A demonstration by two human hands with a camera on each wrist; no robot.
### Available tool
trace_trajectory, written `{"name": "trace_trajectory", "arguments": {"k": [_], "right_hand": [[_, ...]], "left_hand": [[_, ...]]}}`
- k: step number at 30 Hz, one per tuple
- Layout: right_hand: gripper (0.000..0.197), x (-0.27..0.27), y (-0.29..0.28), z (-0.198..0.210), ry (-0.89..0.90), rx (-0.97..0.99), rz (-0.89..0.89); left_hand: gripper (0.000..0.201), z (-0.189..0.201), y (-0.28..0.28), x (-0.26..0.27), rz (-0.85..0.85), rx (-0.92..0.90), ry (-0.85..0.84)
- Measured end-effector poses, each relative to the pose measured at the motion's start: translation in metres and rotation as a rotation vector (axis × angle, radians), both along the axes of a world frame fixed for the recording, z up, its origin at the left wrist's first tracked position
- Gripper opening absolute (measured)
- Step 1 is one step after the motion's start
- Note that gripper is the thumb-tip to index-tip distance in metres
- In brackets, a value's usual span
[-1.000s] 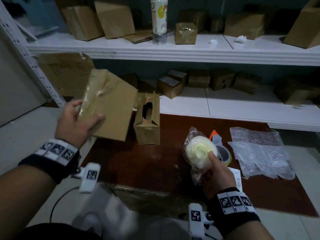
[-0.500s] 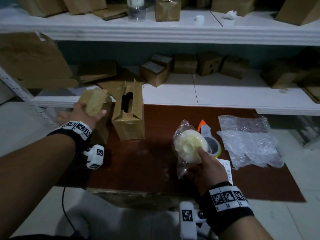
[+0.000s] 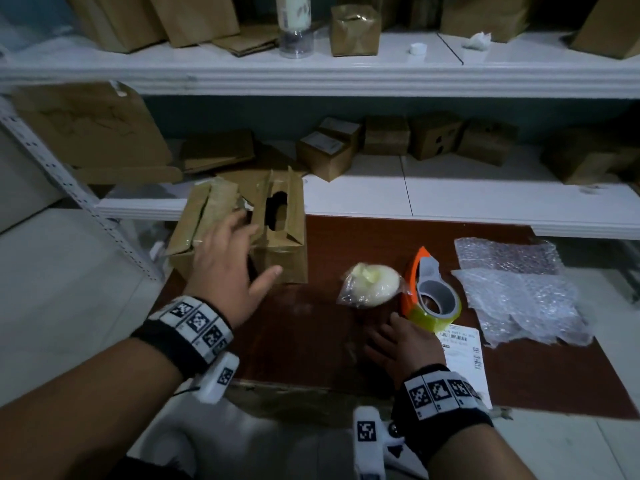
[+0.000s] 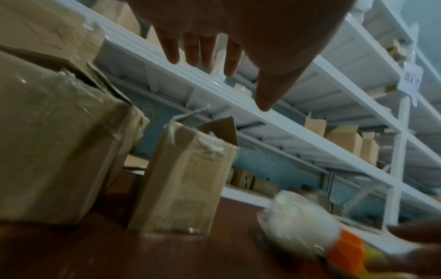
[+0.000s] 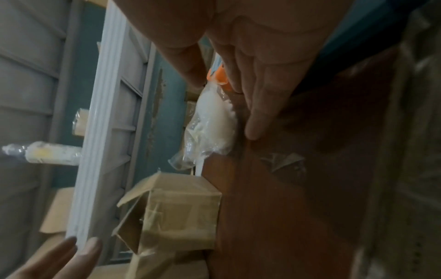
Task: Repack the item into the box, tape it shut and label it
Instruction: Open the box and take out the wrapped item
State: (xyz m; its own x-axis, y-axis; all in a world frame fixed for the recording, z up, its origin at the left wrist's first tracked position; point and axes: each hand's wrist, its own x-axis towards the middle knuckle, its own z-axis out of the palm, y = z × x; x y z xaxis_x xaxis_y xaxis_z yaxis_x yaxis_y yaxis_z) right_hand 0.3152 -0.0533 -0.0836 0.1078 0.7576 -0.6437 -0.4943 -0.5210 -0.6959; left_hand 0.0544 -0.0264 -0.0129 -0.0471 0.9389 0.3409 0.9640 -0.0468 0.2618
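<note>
Both hands, left [image 3: 228,268] and right [image 3: 401,344], are released, bare mat [image 3: 304,337] between them, open box [image 3: 280,230] just beyond.

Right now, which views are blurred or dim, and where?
Head view: dim, sharp enough; label readable as print. Left wrist view: bagged item and tape dispenser smeared. Right wrist view: soft all over, open box blurred.
</note>
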Motion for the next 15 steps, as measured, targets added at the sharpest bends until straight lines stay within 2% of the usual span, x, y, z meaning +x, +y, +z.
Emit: {"name": "trace_trajectory", "arguments": {"k": [6,9,12,15], "right_hand": [[0.009,0.006,-0.01,0.006,-0.042,0.017,0.015],[0.009,0.011,-0.012,0.011,-0.041,0.016,0.023],[0.009,0.016,-0.013,0.018,-0.028,0.031,0.0],[0.02,0.023,-0.015,0.016,-0.05,0.066,0.016]], "left_hand": [[0.076,-0.004,-0.006,0.007,-0.077,-0.105,0.013],[0.082,-0.003,0.0,0.013,-0.111,-0.137,0.095],[0.09,-0.001,0.01,0.021,-0.114,-0.245,0.174],[0.095,-0.003,0.018,0.027,-0.087,-0.36,0.27]]}}
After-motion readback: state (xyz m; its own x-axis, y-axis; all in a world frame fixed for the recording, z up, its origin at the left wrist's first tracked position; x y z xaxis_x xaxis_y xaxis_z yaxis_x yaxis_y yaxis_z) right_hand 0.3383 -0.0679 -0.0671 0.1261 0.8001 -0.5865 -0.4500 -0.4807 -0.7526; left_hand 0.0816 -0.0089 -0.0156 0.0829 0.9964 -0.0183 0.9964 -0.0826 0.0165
